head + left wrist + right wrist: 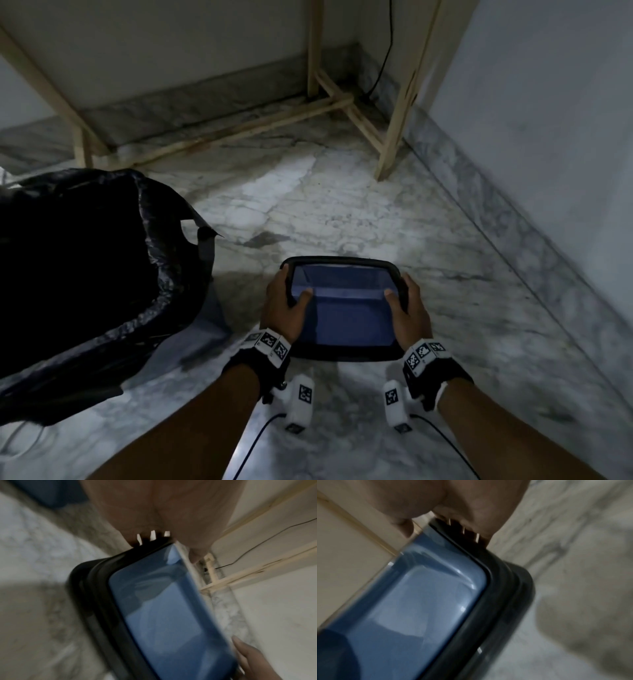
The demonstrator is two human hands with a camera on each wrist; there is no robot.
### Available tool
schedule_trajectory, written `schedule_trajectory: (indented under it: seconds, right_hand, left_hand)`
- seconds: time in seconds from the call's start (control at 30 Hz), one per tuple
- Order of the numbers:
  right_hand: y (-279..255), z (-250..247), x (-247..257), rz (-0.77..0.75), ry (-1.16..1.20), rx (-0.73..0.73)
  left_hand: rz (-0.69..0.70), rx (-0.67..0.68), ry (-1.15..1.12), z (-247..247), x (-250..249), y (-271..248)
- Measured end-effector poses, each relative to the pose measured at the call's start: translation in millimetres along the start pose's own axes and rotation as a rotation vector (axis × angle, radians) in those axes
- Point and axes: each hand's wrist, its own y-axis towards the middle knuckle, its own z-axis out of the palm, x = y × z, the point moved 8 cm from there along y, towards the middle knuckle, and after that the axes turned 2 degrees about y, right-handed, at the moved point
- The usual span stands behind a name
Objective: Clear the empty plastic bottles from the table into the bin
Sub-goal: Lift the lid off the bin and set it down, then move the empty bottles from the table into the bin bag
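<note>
I hold a bin lid [342, 262], a black frame around a blue panel, low over the marble floor. My left hand [286, 308] grips its left edge and my right hand [409, 308] grips its right edge, each with its thumb lying on the blue panel. The bin [85, 260], lined with a black bag, stands open at the left. The left wrist view shows the lid [163, 615] blurred under my left hand [163, 507]; the right wrist view shows the lid [419, 608] under my right hand [453, 500]. No bottle is in view.
A wooden table frame [394, 130] stands ahead with crossbars near the floor. A black cable [383, 61] hangs down in the far corner. A white wall [548, 137] runs along the right. Marble floor [342, 205] lies between the lid and the table legs.
</note>
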Motion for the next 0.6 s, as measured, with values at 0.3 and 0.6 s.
schedule_trajectory:
  seconds: [0.3,0.6]
  right_hand:
    - [-30,-88,189,-0.309,-0.103,-0.040]
    - [-135,-137,479,-0.444,-0.034,0.034]
  left_hand:
    - [0.139,0.029,-0.022,-53,-156,-26]
    - [0.195,0.006,0.013,-219,-379,-103]
